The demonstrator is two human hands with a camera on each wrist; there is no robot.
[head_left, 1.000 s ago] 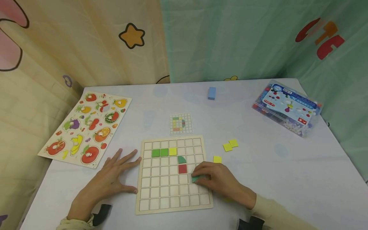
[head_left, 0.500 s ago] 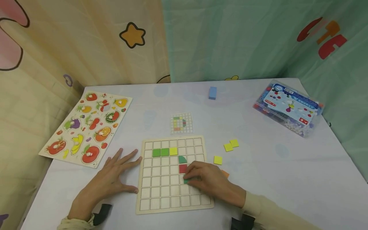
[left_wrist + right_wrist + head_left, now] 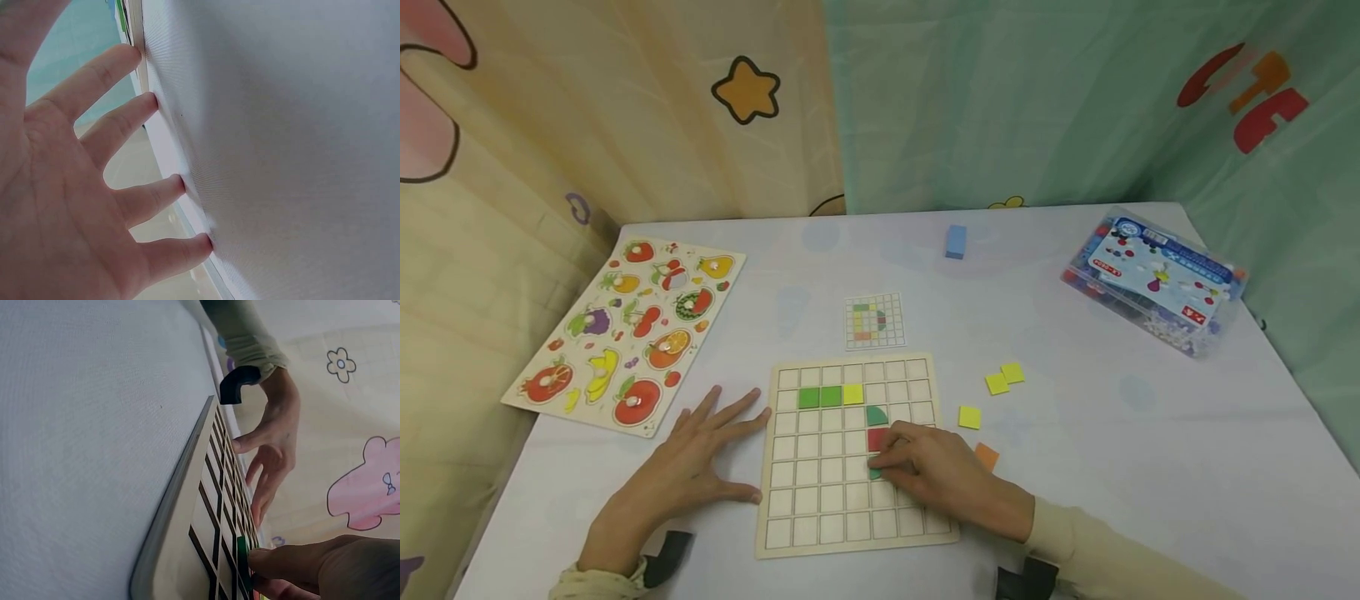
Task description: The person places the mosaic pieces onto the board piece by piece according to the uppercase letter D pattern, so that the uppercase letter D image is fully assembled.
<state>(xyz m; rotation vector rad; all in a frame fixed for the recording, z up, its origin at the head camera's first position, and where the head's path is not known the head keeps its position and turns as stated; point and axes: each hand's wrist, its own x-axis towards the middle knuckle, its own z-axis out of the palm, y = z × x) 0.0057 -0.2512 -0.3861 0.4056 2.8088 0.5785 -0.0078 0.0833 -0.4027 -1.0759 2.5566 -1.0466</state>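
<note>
Right hand: since a second ago my right hand (image 3: 940,471) has slid left over the grid board, carrying its green piece (image 3: 875,473) to just below the red tile (image 3: 876,439); an orange tile (image 3: 987,457) has come into sight just beside it.
Pinch: my right thumb and fingers grip that green piece at the board; they hide most of it, so I can't tell whether it sits flat in its cell.
Left hand: my left hand (image 3: 696,458) is spread wide, thumb and index fingertip at the board's left edge; up close, the fingertips rest on the cloth.
Grid board: the pale grid board (image 3: 831,498) lies flat before me, with two light-green tiles (image 3: 831,397) and a yellow tile (image 3: 853,394) in a row, and a quarter-round green piece (image 3: 876,415) above the red tile.
Table: white cloth (image 3: 1075,433) with faint round patches; three yellow squares (image 3: 970,417) lie right of the board, two of them touching.
Far side: a small pattern card (image 3: 876,321) beyond the board, then a blue block (image 3: 955,242) near the back edge.
Corners: fruit puzzle (image 3: 580,358) at left, clear box (image 3: 1153,283) with a blue label at right.
Curtains: tan (image 3: 625,100) with an orange star (image 3: 745,90) on the left, green (image 3: 1000,100) on the right, hanging close round the table.
</note>
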